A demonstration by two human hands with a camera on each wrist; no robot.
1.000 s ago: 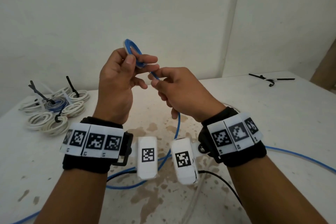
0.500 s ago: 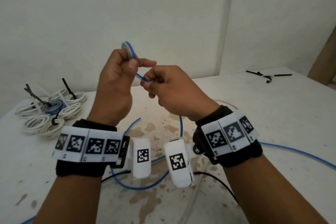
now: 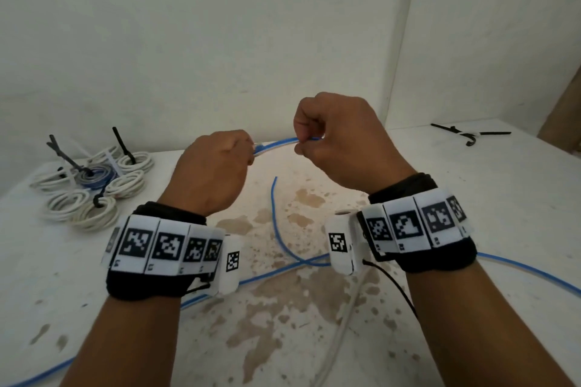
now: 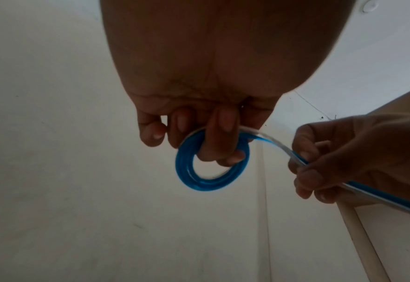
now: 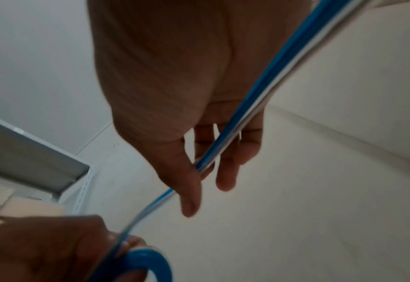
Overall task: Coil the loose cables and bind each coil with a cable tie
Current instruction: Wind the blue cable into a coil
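Note:
My left hand [image 3: 220, 163] holds a small coil of blue-and-white cable [image 4: 211, 162] above the table, its fingers curled through the ring; the coil [image 5: 138, 263] also shows low in the right wrist view. My right hand [image 3: 317, 141] pinches the cable [image 3: 276, 144] a short way right of the coil, and that stretch runs taut between the hands. Past the right hand [image 5: 199, 162] the cable [image 5: 271, 80] runs back across the palm. Its loose length [image 3: 283, 245] lies in curves on the table below.
Several tied coils [image 3: 91, 185], white and one blue, with black ties sticking up, lie at the far left of the stained white table [image 3: 471, 198]. Spare black cable ties [image 3: 468, 135] lie far right by the wall. A thin black wire [image 3: 393, 286] trails from my right wristband.
Both hands have dropped and drawn apart. The left hand has turned over, so the coil is now hidden behind it in the head view, and a straight stretch of cable spans the gap.

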